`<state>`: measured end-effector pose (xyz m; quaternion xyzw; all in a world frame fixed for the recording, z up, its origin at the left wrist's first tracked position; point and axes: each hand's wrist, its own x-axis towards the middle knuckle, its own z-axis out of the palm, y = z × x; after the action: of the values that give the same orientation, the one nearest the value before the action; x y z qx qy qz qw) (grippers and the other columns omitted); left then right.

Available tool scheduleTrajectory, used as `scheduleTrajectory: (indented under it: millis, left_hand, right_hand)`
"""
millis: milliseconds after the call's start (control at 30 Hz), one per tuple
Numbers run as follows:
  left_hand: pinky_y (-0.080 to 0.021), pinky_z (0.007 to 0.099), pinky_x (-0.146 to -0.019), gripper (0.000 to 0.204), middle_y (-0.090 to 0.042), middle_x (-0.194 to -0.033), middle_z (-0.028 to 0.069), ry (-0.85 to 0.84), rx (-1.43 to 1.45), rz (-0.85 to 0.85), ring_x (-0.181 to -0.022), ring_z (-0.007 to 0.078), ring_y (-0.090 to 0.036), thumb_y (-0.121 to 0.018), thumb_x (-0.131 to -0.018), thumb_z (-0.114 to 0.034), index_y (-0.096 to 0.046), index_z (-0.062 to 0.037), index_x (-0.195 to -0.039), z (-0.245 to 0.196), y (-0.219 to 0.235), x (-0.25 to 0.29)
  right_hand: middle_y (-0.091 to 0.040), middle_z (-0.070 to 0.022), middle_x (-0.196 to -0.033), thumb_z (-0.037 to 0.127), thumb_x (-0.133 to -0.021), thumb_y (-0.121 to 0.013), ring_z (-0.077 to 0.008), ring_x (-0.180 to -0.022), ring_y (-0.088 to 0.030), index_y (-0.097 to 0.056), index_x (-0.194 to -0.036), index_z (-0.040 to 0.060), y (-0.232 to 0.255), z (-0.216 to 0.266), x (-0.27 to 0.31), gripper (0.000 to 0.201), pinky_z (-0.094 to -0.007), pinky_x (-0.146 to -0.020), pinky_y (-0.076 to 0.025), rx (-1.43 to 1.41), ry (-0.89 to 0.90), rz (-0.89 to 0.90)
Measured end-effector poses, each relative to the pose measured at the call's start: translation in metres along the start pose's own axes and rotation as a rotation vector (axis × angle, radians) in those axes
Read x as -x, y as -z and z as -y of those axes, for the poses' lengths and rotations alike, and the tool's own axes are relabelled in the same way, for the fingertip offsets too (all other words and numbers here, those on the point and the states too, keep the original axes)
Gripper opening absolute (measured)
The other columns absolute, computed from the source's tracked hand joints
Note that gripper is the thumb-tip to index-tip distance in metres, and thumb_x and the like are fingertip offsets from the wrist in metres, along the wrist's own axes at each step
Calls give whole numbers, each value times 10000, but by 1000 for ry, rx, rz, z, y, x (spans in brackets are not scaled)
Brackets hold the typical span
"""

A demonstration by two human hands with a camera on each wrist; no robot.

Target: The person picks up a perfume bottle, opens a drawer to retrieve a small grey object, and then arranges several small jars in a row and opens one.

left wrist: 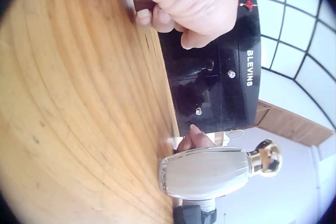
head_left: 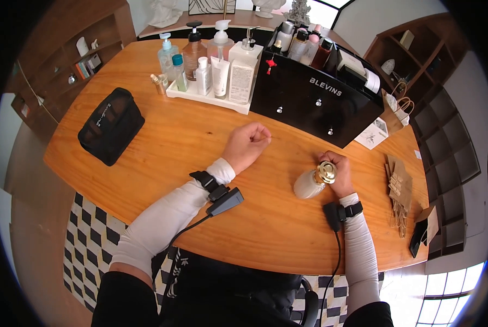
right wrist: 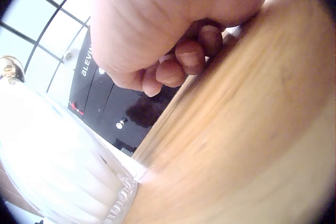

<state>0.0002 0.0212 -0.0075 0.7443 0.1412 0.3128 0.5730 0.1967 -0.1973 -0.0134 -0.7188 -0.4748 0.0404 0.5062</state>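
Note:
A pale ribbed glass bottle with a gold cap (head_left: 307, 186) stands upright on the wooden table. My right hand (head_left: 339, 174) rests on the table just beyond and right of this bottle. Loosely curled fingers (right wrist: 190, 57) hold nothing in the right wrist view, where the bottle is apart from them. My left hand (head_left: 245, 146) rests near the middle of the table, some way left of the bottle. Its fingers are loosely bent, the thumb close to the index finger, with nothing held.
A black drawer box (head_left: 293, 92) marked BLEVINS stands at the back, cosmetics on top. Left of it, a white tray (head_left: 208, 99) holds several bottles. A black mesh pouch (head_left: 112, 128) lies at left. Flat paper bags (head_left: 400, 185) and a small white box (head_left: 372, 134) are at right.

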Motion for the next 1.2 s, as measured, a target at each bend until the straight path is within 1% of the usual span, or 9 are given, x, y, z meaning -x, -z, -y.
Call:
scheduleTrajectory:
  millis: [133,233,333,600,667,800,900,967,1200]
  left_hand:
    - [-343,212,-546,62,-466,-650,-84,-17,0,-11,-597,10,-397,-665,-948,-36,-604,-28,-943,1,0,0]
    - [-334,213,-536,82,-471,-658,-80,38,73,-10,-592,13,-404,-652,-953,-32,-570,-38,-950,-2,0,0]
    - [-332,210,-533,85,-483,-673,-73,61,152,23,-594,12,-411,-640,-955,-24,-557,-43,-954,2,-1,1]
    - [-345,215,-541,93,-492,-684,-66,61,99,37,-604,16,-420,-638,-948,-16,-549,-42,-952,0,-2,1]
    - [-347,215,-542,94,-494,-685,-65,58,108,45,-604,16,-421,-639,-948,-19,-548,-42,-954,1,-1,1]
    - [-354,217,-544,95,-497,-686,-64,66,118,55,-605,18,-424,-641,-949,-27,-547,-42,-956,2,-1,0]
    - [-357,218,-543,93,-504,-684,-63,47,102,46,-604,17,-426,-640,-951,-32,-548,-43,-955,3,-2,0]
    - [-357,218,-541,92,-507,-683,-63,43,106,51,-603,16,-427,-641,-950,-31,-550,-43,-955,5,-2,0]
    - [-354,213,-539,91,-509,-682,-65,29,77,53,-604,14,-427,-647,-946,-24,-558,-40,-959,3,-2,0]
  right_hand:
    - [-597,-61,-622,151,-964,-662,-66,-630,-499,-648,-774,-69,6,10,0,291,-285,-581,-464,83,-51,53]
    - [-582,-56,-610,151,-965,-669,-65,-626,-485,-639,-765,-66,9,10,-2,297,-286,-577,-457,167,-62,81]
    - [-561,-50,-598,155,-967,-674,-64,-620,-470,-634,-755,-61,6,10,-1,305,-286,-570,-447,47,-72,72]
    - [-583,-55,-592,171,-979,-668,-72,-594,-467,-643,-745,-48,5,11,-2,322,-291,-555,-442,67,-48,74]
    - [-586,-60,-588,180,-979,-673,-77,-579,-460,-635,-732,-44,3,10,-1,336,-298,-539,-430,74,18,41]
    - [-589,-66,-587,179,-976,-677,-80,-574,-458,-631,-724,-40,5,6,-3,337,-305,-534,-425,84,-2,59]
    - [-578,-67,-579,175,-975,-678,-78,-574,-451,-628,-720,-37,5,-3,-2,336,-304,-534,-424,81,8,60]
    - [-551,-67,-567,175,-971,-684,-76,-576,-437,-623,-717,-39,6,-6,-1,337,-305,-529,-415,79,-47,61]
    - [-488,-58,-556,191,-968,-695,-79,-575,-397,-614,-712,-42,5,4,-2,356,-312,-522,-399,85,-36,48]
